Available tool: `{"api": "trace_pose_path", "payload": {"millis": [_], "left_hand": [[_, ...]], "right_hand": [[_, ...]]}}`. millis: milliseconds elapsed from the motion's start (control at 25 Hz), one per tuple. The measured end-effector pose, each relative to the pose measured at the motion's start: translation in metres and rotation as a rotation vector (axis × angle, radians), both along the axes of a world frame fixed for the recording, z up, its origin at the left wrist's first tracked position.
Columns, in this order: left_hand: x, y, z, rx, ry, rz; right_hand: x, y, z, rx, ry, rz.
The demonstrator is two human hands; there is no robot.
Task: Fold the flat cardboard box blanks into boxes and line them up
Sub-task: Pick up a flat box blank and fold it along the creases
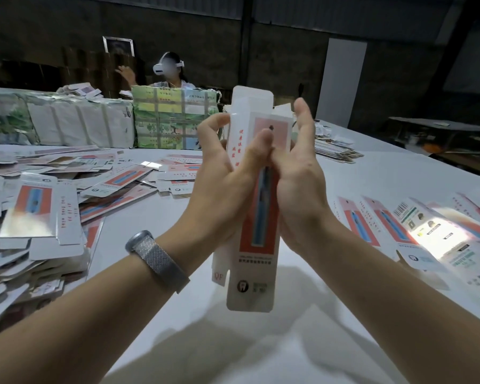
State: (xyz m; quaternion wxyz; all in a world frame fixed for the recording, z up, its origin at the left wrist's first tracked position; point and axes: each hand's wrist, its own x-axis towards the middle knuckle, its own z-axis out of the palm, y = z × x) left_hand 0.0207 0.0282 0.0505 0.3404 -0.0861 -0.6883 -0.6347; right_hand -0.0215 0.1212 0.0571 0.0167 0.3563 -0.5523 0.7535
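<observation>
Both hands: left hand [222, 187], right hand [297, 176] clasp upright box blank [257, 261] between.

A long white box blank [257, 217] with a red panel and a blue strip is standing upright above the tabletop, partly opened, flaps showing at both ends. Flat blanks [39, 212] are lying heaped at left; folded boxes [416, 231] are lying side by side at right.
</observation>
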Motion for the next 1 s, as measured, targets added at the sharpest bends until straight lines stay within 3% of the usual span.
{"api": "trace_pose_path", "payload": {"millis": [160,520,1000], "left_hand": [[-0.001,0.003,-0.007,-0.092,0.046,0.006],[-0.001,0.002,-0.009,0.103,0.043,-0.219],[-0.003,0.001,-0.016,-0.003,0.068,-0.158]], "right_hand": [[0.002,-0.001,-0.002,-0.108,-0.038,0.143],[-0.007,0.003,-0.004,-0.009,0.034,0.091],[-0.011,0.003,-0.004,-0.044,0.055,-0.025]]}}
